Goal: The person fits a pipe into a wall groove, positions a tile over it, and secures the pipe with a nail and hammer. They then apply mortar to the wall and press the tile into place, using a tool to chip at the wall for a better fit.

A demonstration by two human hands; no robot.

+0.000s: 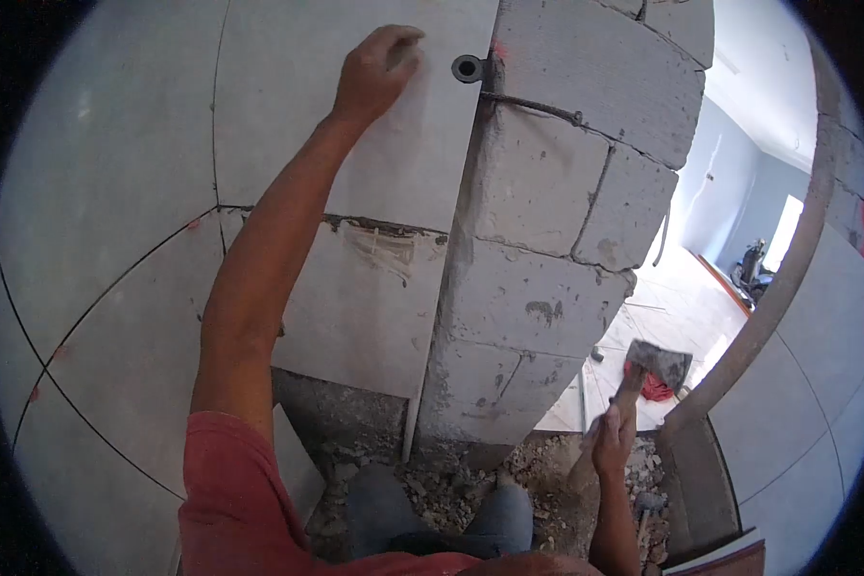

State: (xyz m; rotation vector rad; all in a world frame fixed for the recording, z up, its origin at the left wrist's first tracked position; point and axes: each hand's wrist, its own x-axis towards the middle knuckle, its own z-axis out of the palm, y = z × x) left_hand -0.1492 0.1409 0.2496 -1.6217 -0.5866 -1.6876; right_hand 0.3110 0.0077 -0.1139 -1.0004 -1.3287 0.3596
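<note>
High on the wall, the left hand (379,69) presses its curled fingers against the upper tile (288,106), close to that tile's right edge and just left of a round black fitting (468,68) set at the corner. Low at the right, the right hand (612,440) is closed around the wooden handle of a hammer (649,370), whose metal head points up and sits well apart from the tiled face — it hangs in front of the doorway opening. Large grey tiles cover the wall at left, with a ragged mortar line under the upper tile and a bare patch near the floor. Beside them stands the end of a grey block wall (557,221), its joints rough. Rubble (451,485) lies at its foot around the person's knees. Beyond the opening, a bright room with pale blue walls and a light tiled floor shows, a red cloth (655,387) lying on it.
</note>
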